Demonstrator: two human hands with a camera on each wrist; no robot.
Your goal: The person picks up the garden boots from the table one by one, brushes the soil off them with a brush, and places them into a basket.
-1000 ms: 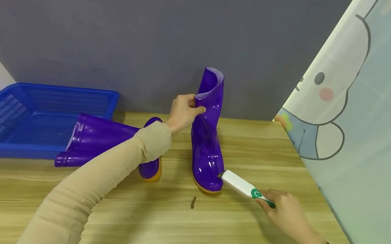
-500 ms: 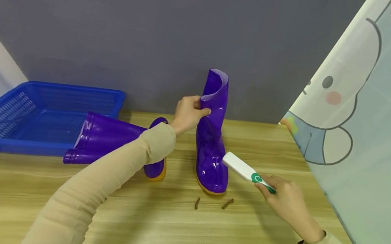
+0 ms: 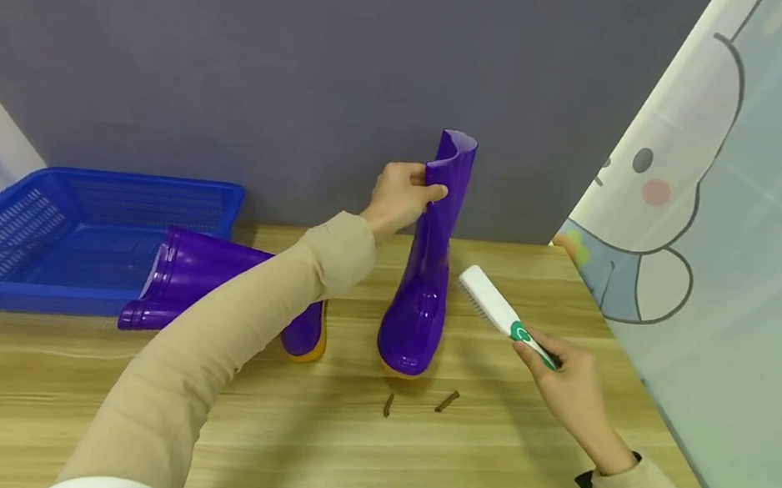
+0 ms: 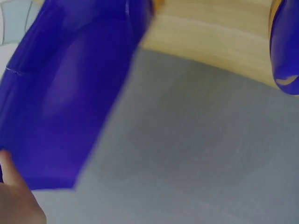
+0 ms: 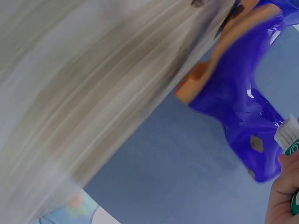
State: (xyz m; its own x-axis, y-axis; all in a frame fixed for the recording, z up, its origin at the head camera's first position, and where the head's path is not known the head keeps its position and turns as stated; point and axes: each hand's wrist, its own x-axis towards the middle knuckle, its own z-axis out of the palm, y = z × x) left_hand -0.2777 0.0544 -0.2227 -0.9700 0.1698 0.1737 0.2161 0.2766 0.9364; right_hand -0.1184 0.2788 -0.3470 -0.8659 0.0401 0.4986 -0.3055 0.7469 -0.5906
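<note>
A glossy purple rain boot (image 3: 419, 307) with an orange sole stands upright on the table, toe toward me. My left hand (image 3: 401, 195) pinches its shaft at the top rim, thumb on the outside; the left wrist view shows the thumb against the purple shaft (image 4: 70, 102). In my right hand (image 3: 570, 389) is a white scrub brush (image 3: 492, 301) with a green-marked handle, bristles facing down-left, apart from the boot in the head view. Brown patches (image 5: 257, 143) show on the boot's shaft in the right wrist view.
A second purple boot (image 3: 204, 275) lies on its side, partly behind my left forearm, a brown patch (image 4: 287, 80) on it. Beyond it is a blue plastic basket (image 3: 72, 297). Two brown bits (image 3: 447, 402) lie before the standing boot. A grey wall (image 3: 298, 53) rises behind.
The brush has left the boot's toe and moved up toward the shaft's height. A second brown bit now lies on the table. My left hand has turned the boot and shifted its top right.
</note>
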